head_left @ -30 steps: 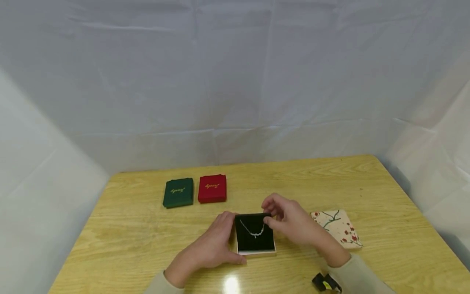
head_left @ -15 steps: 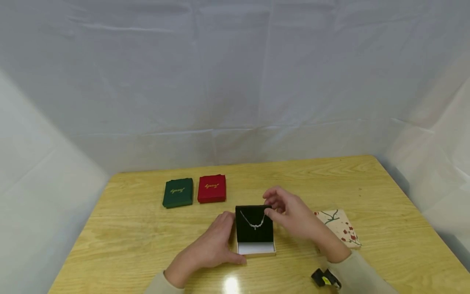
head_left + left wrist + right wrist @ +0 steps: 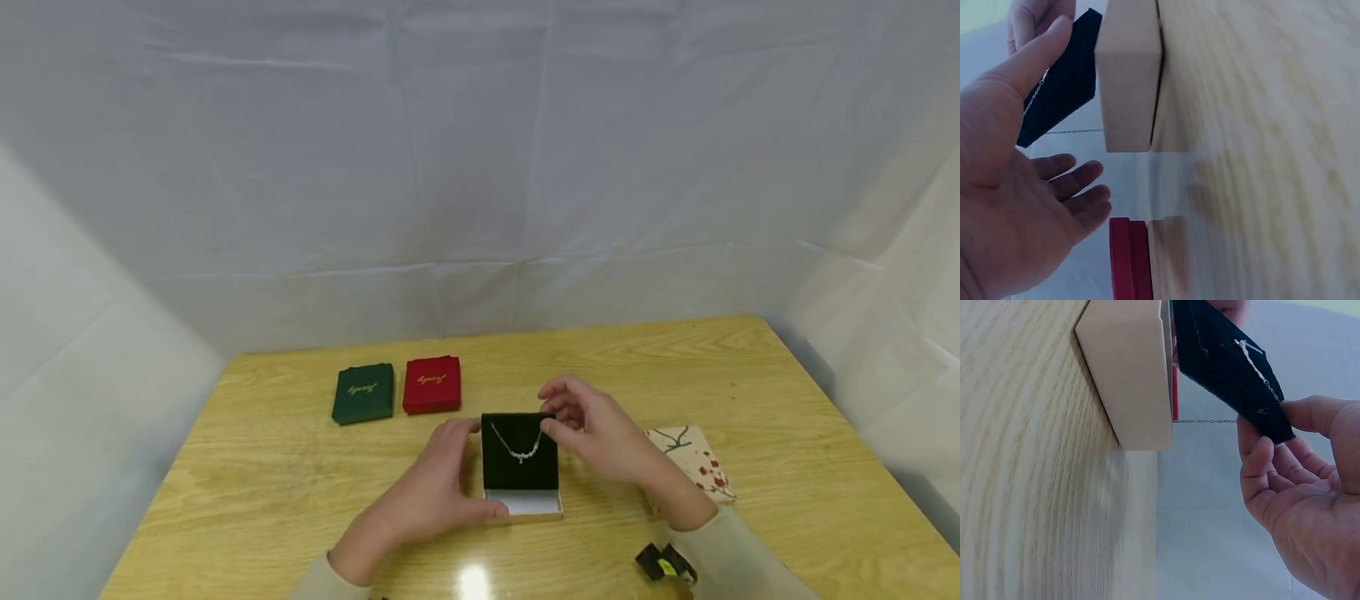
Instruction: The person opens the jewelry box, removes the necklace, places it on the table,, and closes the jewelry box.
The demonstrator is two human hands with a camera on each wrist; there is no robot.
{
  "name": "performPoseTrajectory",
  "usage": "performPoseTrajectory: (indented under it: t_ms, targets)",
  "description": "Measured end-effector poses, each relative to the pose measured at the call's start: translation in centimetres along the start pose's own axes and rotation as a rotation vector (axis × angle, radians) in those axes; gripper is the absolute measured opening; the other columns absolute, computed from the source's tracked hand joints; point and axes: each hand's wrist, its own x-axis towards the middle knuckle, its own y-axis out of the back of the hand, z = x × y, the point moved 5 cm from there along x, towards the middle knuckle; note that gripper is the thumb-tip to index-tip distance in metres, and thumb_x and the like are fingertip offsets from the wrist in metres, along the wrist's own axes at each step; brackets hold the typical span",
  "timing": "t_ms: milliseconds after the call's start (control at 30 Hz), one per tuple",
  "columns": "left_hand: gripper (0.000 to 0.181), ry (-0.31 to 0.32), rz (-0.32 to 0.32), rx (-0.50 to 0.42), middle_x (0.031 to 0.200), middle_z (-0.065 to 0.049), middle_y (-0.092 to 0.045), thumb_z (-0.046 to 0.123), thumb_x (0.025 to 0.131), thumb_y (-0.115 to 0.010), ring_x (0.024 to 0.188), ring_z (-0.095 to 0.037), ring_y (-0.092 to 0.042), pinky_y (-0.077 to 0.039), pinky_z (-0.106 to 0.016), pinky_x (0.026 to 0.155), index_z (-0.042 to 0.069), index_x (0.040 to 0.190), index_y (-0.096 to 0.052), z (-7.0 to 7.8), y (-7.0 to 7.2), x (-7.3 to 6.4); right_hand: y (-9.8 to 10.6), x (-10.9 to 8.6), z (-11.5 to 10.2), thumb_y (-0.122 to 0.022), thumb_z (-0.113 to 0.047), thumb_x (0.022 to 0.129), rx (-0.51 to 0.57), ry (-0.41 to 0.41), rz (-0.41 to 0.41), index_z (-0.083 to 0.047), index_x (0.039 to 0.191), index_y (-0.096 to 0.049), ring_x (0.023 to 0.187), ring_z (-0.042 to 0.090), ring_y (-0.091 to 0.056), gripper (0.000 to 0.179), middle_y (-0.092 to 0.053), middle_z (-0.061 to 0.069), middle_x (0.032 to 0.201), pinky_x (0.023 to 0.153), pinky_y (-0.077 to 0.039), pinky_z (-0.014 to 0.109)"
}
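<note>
A small cream box base (image 3: 525, 517) sits on the table with its white inside showing at the front. Out of it tilts a black velvet insert pad (image 3: 520, 471), its far edge raised. A silver necklace (image 3: 522, 457) lies across the pad's face, and its chain (image 3: 1207, 421) runs from behind the pad down into the box. My right hand (image 3: 596, 433) pinches the pad's far right corner between thumb and fingers. At the box's left side is my left hand (image 3: 431, 487), fingers loosely spread and apart from the box; its thumb (image 3: 1044, 53) reaches across near the pad.
A green box (image 3: 363, 393) and a red box (image 3: 432, 385) with gold lettering stand at the back left. Right of my right wrist lies a floral-patterned lid (image 3: 701, 467). A small black item with a yellow mark (image 3: 665, 563) lies by the right sleeve.
My right hand has lifted the pad's far edge, tilting it up and baring the white inside of the box. The left hand has loosened from the box's side.
</note>
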Motion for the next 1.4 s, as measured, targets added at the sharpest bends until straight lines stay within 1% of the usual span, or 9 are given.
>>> performPoseTrajectory:
  t_ms: [133, 267, 400, 567, 700, 900, 1133, 1267, 1400]
  targets:
    - [0.098, 0.023, 0.051, -0.079, 0.153, -0.010, -0.047, 0.050, 0.084, -0.089, 0.141, -0.033, -0.046, -0.041, -0.057, 0.115, 0.009, 0.158, -0.039, 0.3, 0.6, 0.1, 0.0, 0.1, 0.1, -0.069, -0.006, 0.103, 0.027, 0.010, -0.001, -0.010, 0.131, -0.059, 0.099, 0.020, -0.067, 0.030, -0.069, 0.004, 0.113, 0.085, -0.058, 0.033]
    - [0.080, 0.038, 0.082, -0.179, 0.136, -0.006, -0.057, 0.046, 0.092, -0.083, 0.124, -0.026, -0.055, -0.048, -0.052, 0.107, 0.007, 0.152, -0.047, 0.6, 0.9, 0.3, 0.1, 0.1, 0.2, -0.069, -0.006, 0.103, 0.058, 0.002, -0.001, -0.010, 0.131, -0.058, 0.099, 0.020, -0.067, 0.030, -0.069, 0.004, 0.113, 0.086, -0.058, 0.032]
    - [0.062, 0.057, 0.078, -0.285, 0.121, -0.003, -0.062, 0.038, 0.100, -0.077, 0.109, -0.021, -0.058, -0.051, -0.044, 0.099, 0.005, 0.147, -0.052, 0.8, 0.9, 0.4, 0.1, 0.2, 0.2, -0.068, -0.006, 0.104, 0.091, 0.008, -0.003, -0.009, 0.132, -0.058, 0.100, 0.022, -0.067, 0.030, -0.068, 0.006, 0.114, 0.085, -0.058, 0.032]
    - [0.047, 0.089, 0.073, -0.420, 0.118, -0.009, -0.063, 0.027, 0.104, -0.071, 0.104, -0.023, -0.060, -0.054, -0.034, 0.091, 0.000, 0.139, -0.055, 0.9, 0.9, 0.6, 0.1, 0.3, 0.2, -0.067, -0.006, 0.105, 0.129, 0.012, -0.003, -0.005, 0.133, -0.056, 0.101, 0.025, -0.067, 0.030, -0.067, 0.010, 0.115, 0.086, -0.057, 0.031]
    - [0.044, 0.109, 0.079, -0.492, 0.115, -0.013, -0.066, 0.022, 0.104, -0.071, 0.103, -0.025, -0.065, -0.058, -0.033, 0.086, -0.005, 0.135, -0.057, 0.9, 0.9, 0.6, 0.1, 0.3, 0.3, -0.066, -0.006, 0.105, 0.145, 0.002, 0.002, -0.004, 0.133, -0.056, 0.101, 0.026, -0.067, 0.030, -0.067, 0.011, 0.115, 0.085, -0.057, 0.030]
    - [0.041, 0.106, 0.077, -0.550, 0.114, -0.015, -0.069, 0.019, 0.105, -0.069, 0.106, -0.026, -0.069, -0.060, -0.034, 0.089, -0.009, 0.133, -0.059, 1.1, 0.5, 0.6, 0.1, 0.4, 0.4, -0.066, -0.006, 0.105, 0.159, -0.017, 0.009, -0.003, 0.133, -0.056, 0.102, 0.026, -0.067, 0.030, -0.067, 0.012, 0.116, 0.085, -0.058, 0.031]
    - [0.037, 0.126, 0.071, -0.560, 0.112, -0.014, -0.069, 0.019, 0.105, -0.069, 0.105, -0.025, -0.068, -0.059, -0.034, 0.090, -0.008, 0.130, -0.062, 1.0, 0.4, 0.7, 0.0, 0.5, 0.6, -0.066, -0.006, 0.105, 0.139, -0.016, 0.021, -0.004, 0.131, -0.059, 0.106, 0.025, -0.067, 0.027, -0.069, 0.011, 0.119, 0.089, -0.058, 0.031]
    - [0.037, 0.139, 0.070, -0.575, 0.112, -0.014, -0.069, 0.018, 0.105, -0.069, 0.105, -0.025, -0.068, -0.059, -0.034, 0.090, -0.008, 0.130, -0.062, 1.0, 0.4, 0.7, 0.1, 0.5, 0.5, -0.068, -0.010, 0.105, 0.054, 0.010, 0.046, -0.008, 0.130, -0.062, 0.110, 0.022, -0.067, 0.026, -0.069, 0.007, 0.124, 0.090, -0.057, 0.033]
    - [0.037, 0.151, 0.072, -0.591, 0.112, -0.013, -0.069, 0.019, 0.105, -0.069, 0.104, -0.024, -0.067, -0.059, -0.034, 0.090, -0.008, 0.130, -0.061, 0.9, 0.4, 0.6, 0.3, 0.2, 0.1, -0.073, -0.013, 0.102, -0.090, 0.073, 0.099, -0.012, 0.129, -0.066, 0.113, 0.021, -0.064, 0.028, -0.068, 0.001, 0.126, 0.089, -0.057, 0.038]
